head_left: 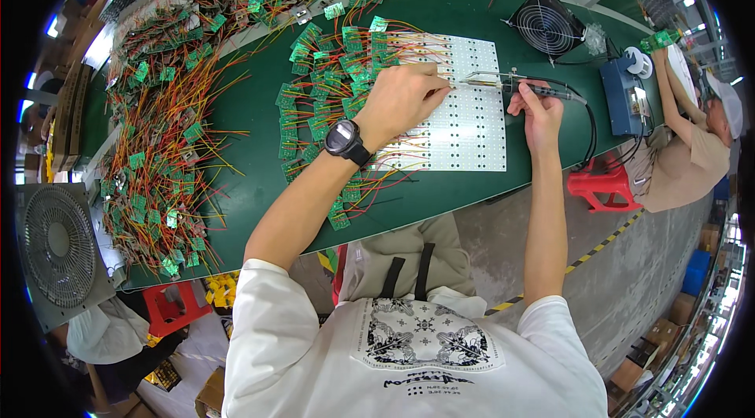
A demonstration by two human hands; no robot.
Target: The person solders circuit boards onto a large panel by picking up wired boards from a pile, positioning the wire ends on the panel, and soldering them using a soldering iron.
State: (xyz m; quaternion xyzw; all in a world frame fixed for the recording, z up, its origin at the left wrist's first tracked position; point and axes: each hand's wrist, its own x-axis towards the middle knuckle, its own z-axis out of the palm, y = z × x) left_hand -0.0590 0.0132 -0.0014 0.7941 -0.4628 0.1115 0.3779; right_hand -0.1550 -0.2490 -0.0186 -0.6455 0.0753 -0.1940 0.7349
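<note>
My right hand (539, 110) grips a soldering iron (550, 90) whose metal tip points left over a white perforated panel (464, 135). Close to that tip, the fingers of my left hand (405, 97) are pinched together above the panel; what they hold is too small to make out, though thin wires lie around them. A black watch (347, 140) is on my left wrist. Small green circuit boards (318, 92) with red and yellow wires lie in rows along the panel's left side, their wire ends reaching onto it.
A large heap of wired green boards (169, 150) covers the table's left. At the back right stands a black fan (546, 29); a blue soldering station (624, 95) sits at the right edge. Another person (696, 143) works beyond it, near a red stool (604, 188).
</note>
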